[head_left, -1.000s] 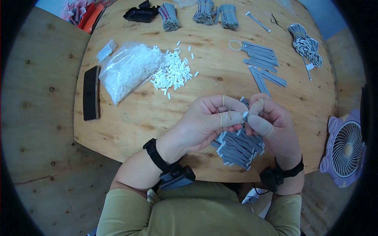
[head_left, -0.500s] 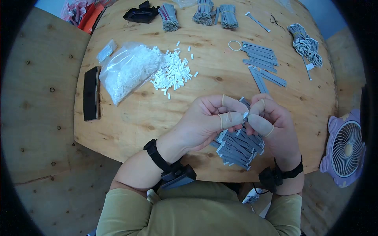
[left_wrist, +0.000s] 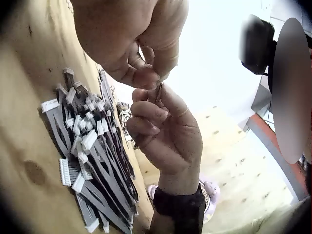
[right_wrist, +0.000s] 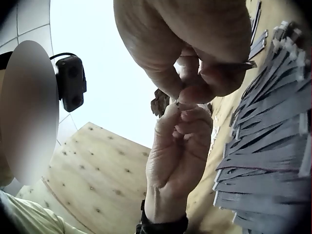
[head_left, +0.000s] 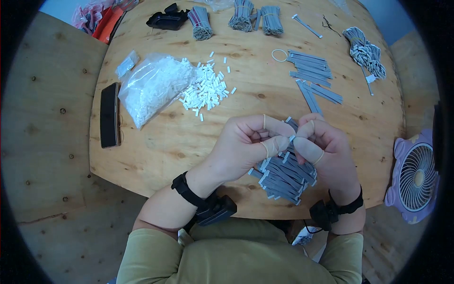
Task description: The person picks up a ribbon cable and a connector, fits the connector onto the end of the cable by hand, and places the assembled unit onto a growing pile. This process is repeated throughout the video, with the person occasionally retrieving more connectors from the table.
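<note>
My left hand (head_left: 243,142), with finger cots on thumb and index finger, pinches a small white connector (head_left: 292,140) between those fingertips. Right against it, my right hand (head_left: 333,144) also wears finger cots and pinches a short grey ribbon cable, mostly hidden by the fingers. One end of this ribbon cable (right_wrist: 247,65) sticks out of the right hand in the right wrist view. Both sets of fingertips meet above a pile of grey ribbon cables (head_left: 286,182) with white connectors on their ends. In the left wrist view the pile (left_wrist: 105,161) lies beside the hands.
Loose white connectors (head_left: 205,90) spill from a clear plastic bag (head_left: 153,87). Grey ribbon strips (head_left: 309,66) lie beyond the right hand, and tied cable bundles (head_left: 241,16) stand farther back. A phone (head_left: 109,115) lies at left; a purple fan (head_left: 416,177) is at right.
Both hands stay fingertip to fingertip, shifting only slightly left in the head view. The left hand's lower fingers have drawn away, so more of the cable pile shows beneath it.
</note>
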A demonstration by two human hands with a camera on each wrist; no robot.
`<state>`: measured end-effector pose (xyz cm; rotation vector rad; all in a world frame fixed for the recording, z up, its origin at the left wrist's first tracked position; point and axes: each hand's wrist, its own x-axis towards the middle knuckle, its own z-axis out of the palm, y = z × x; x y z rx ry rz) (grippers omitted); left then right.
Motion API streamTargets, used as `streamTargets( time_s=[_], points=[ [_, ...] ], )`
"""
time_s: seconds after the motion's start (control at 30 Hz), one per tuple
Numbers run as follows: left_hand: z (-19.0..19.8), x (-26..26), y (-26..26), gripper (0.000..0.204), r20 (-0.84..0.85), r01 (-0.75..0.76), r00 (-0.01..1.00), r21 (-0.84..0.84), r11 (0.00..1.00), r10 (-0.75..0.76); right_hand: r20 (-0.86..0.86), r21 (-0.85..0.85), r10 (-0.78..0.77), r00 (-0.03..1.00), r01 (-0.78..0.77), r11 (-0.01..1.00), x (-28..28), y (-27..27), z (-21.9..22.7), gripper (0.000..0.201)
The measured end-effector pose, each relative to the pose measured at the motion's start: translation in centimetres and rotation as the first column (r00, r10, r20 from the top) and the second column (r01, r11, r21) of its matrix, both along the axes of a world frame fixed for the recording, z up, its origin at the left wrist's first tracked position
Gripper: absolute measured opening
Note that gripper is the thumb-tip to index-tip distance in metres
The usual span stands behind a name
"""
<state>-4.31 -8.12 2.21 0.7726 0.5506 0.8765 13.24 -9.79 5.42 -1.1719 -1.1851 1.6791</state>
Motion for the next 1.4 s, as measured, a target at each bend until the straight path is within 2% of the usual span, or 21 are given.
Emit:
streamTargets(
  time_s=[0.33, 0.63, 0.73, 0.83, 0.93, 1.03, 1.13, 1.17, 1.23, 1.27, 1.37, 1.4],
  points=[
    [0.0, -0.2, -0.1, 0.017, 0.03, 0.008, 1.0, 0.017, 1.0, -0.009, -0.066, 0.043, 0.005, 0.998, -0.002, 0.999, -0.1, 0.0, -0.5, 0.002],
    [0.2, 0.1, -0.2, 0.015, -0.061, -0.033, 0.997, 0.07, 0.997, 0.037, 0.033, 0.086, -0.002, 0.999, -0.001, 0.996, -0.4, 0.0, -0.3, 0.003],
    [0.0, -0.3, 0.1, 0.013, -0.145, 0.042, 0.989, 0.062, 0.997, -0.033, 0.081, 0.079, 0.003, 0.997, -0.01, 0.997, -0.4, 0.0, 0.0, 0.005],
    [0.3, -0.1, 0.0, 0.011, -0.121, -0.071, 0.989, 0.086, 0.994, 0.081, 0.113, -0.052, -0.016, 0.993, 0.022, 0.998, 0.3, 0.4, 1.0, 0.009],
    [-0.3, 0.2, -0.1, 0.011, -0.13, -0.19, 0.968, 0.183, 0.965, 0.215, 0.147, -0.087, 0.005, 0.989, 0.007, 0.996, 1.8, 1.1, 1.0, 0.014],
    [-0.8, 0.3, -0.2, 0.01, -0.39, -0.111, 0.89, 0.32, 0.941, 0.238, -0.137, -0.024, -0.153, 0.979, 0.151, 0.988, 1.8, 1.2, 0.1, 0.016],
    [-0.4, 0.6, -0.3, 0.01, -0.515, -0.029, 0.803, 0.467, 0.884, 0.299, -0.197, -0.058, -0.3, 0.933, 0.295, 0.954, 0.4, 1.2, 0.2, 0.013],
    [-0.3, 0.8, -0.4, 0.008, -0.5, -0.047, 0.812, 0.456, 0.889, 0.3, -0.209, -0.051, -0.285, 0.936, 0.28, 0.959, 0.4, 1.2, -0.1, 0.012],
    [-0.3, 0.7, -0.3, 0.009, -0.485, 0.016, 0.809, 0.584, 0.812, 0.333, -0.231, -0.038, -0.255, 0.939, 0.253, 0.967, 0.7, 1.2, -0.7, 0.011],
    [-0.4, 0.7, -0.2, 0.01, -0.475, 0.048, 0.808, 0.642, 0.765, 0.348, -0.228, 0.002, -0.283, 0.932, 0.291, 0.957, 0.7, 1.2, -0.8, 0.01],
    [-1.2, -0.1, 1.4, 0.014, -0.432, 0.029, 0.572, 0.861, 0.509, 0.698, -0.241, 0.09, -0.353, 0.904, 0.383, 0.919, 0.4, 1.4, -0.7, 0.008],
    [-1.1, -0.8, 2.2, 0.015, -0.452, 0.072, 0.445, 0.879, 0.472, 0.773, -0.253, 0.095, -0.368, 0.895, 0.401, 0.911, 0.4, 1.5, -0.3, 0.008]
  ],
)
